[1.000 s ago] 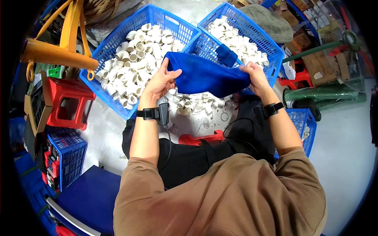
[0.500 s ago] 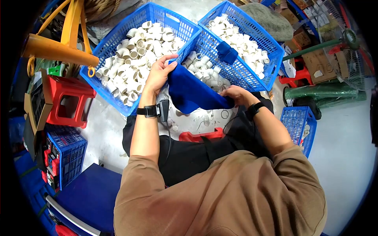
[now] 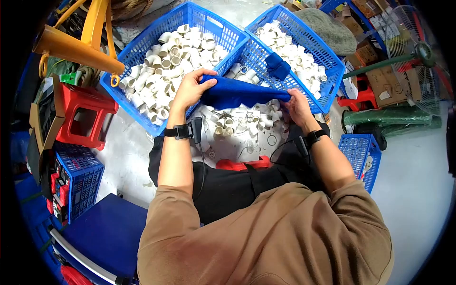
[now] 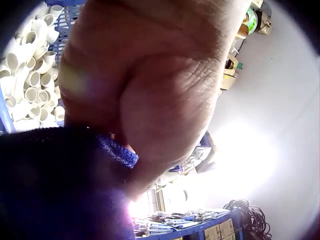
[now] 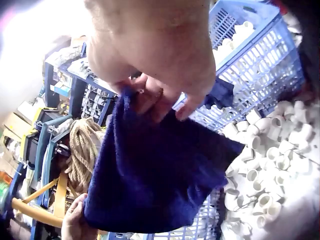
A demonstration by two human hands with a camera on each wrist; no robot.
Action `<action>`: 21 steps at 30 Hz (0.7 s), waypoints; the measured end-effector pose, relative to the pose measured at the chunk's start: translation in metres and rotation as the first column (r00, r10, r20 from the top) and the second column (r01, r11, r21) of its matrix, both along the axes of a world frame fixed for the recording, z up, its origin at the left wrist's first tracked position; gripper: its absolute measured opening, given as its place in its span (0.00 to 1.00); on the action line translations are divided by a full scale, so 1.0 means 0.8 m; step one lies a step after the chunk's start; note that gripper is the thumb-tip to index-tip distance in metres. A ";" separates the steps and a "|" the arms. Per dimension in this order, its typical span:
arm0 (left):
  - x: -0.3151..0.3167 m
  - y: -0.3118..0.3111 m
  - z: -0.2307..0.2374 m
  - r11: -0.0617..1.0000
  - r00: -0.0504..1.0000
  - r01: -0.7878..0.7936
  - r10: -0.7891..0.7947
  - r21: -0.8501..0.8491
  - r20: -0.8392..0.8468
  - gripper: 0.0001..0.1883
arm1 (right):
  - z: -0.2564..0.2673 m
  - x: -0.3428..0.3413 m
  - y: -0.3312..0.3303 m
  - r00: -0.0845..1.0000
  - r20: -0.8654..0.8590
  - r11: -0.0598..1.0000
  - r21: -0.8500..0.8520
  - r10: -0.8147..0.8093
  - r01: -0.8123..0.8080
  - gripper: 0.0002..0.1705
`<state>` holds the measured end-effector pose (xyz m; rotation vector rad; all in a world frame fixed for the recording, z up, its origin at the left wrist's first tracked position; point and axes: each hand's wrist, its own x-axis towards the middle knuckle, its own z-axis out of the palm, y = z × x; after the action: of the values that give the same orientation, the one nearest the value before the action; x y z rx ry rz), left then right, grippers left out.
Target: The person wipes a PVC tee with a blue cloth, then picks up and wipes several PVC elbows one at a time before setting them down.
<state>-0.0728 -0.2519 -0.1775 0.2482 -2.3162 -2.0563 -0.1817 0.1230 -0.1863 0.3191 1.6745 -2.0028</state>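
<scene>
A blue cloth (image 3: 242, 94) is stretched between the two hands over a pile of white pipe elbows (image 3: 230, 124). My left hand (image 3: 190, 91) pinches its left end between thumb and fingers. At the other end, my right hand (image 3: 298, 107) grips a corner. In the right wrist view the cloth (image 5: 155, 170) hangs down as a broad sheet below the fingers. Dark and close, the cloth (image 4: 55, 185) fills the lower left of the left wrist view, where the thumb presses on its edge. A second blue cloth piece (image 3: 277, 66) hangs over the right crate's near wall.
Two blue crates, the left crate (image 3: 137, 122) and the right crate (image 3: 259, 58), hold white pipe fittings. A yellow metal frame (image 3: 78, 50) and a red stool (image 3: 90, 102) stand at left. At right are a smaller blue crate (image 3: 351, 147) and a fan (image 3: 408, 57).
The right hand dipped toward the lap with its end of the cloth, then came back up. The cloth now runs nearly level and looks narrower than a second ago.
</scene>
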 end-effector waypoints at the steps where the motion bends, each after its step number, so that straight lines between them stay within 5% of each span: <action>1: -0.001 0.000 -0.004 1.000 1.000 0.002 -0.002 0.000 -0.002 0.15 | -0.046 -0.039 0.049 0.979 -0.128 0.979 -0.107 0.162 -0.176 0.06; 2: -0.004 -0.001 -0.013 0.999 0.999 -0.019 0.021 0.033 -0.042 0.15 | -0.071 -0.060 0.077 0.915 -0.268 0.916 -0.187 0.300 -0.355 0.07; 3: -0.007 -0.003 -0.019 0.997 0.996 -0.039 0.045 0.067 -0.081 0.16 | -0.044 -0.044 0.056 0.916 -0.269 0.917 -0.186 0.299 -0.354 0.07; 5: -0.009 -0.008 -0.024 0.999 0.998 -0.036 0.037 0.019 -0.057 0.16 | 0.055 0.010 -0.020 0.984 -0.161 0.981 -0.191 -0.072 0.041 0.10; 7: -0.011 -0.008 -0.032 0.999 0.993 -0.052 0.050 -0.014 -0.105 0.17 | 0.063 0.004 -0.021 0.982 -0.180 0.975 -0.222 -0.064 0.023 0.15; 9: -0.010 -0.006 -0.033 0.989 0.990 -0.109 0.098 -0.104 -0.098 0.18 | 0.070 -0.007 -0.018 0.881 -0.396 0.961 0.195 0.259 -0.195 0.27; 10: -0.008 -0.004 -0.031 0.967 0.984 -0.164 0.148 -0.195 -0.096 0.18 | 0.080 -0.006 -0.016 0.773 -0.428 0.841 0.484 0.468 -0.242 0.28; 11: -0.007 -0.003 -0.029 0.967 0.984 -0.166 0.149 -0.195 -0.097 0.18 | 0.087 -0.007 -0.018 0.772 -0.428 0.841 0.484 0.469 -0.243 0.28; 13: -0.001 0.003 -0.014 0.882 0.970 -0.242 0.229 -0.404 -0.082 0.16 | 0.096 -0.006 -0.021 0.516 -0.283 0.352 0.935 0.808 -0.039 0.17; 18: 0.001 -0.004 -0.022 0.741 0.971 -0.185 0.239 -0.646 -0.004 0.15 | 0.093 -0.004 -0.033 0.565 -0.331 0.340 0.936 0.756 0.093 0.13; 20: 0.003 -0.004 -0.036 0.649 0.969 -0.160 0.245 -0.744 0.006 0.15 | 0.072 -0.013 -0.026 0.384 -0.574 0.587 0.804 0.723 0.096 0.13; 21: 0.002 -0.002 -0.040 0.639 0.965 -0.263 0.179 -0.723 -0.192 0.14 | 0.072 -0.013 -0.024 0.386 -0.573 0.587 0.804 0.723 0.093 0.13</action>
<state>-0.0711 -0.2539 -0.2092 0.3476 -2.6529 -0.8448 -0.1917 0.1038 -0.1286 -1.0234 2.8556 -0.9432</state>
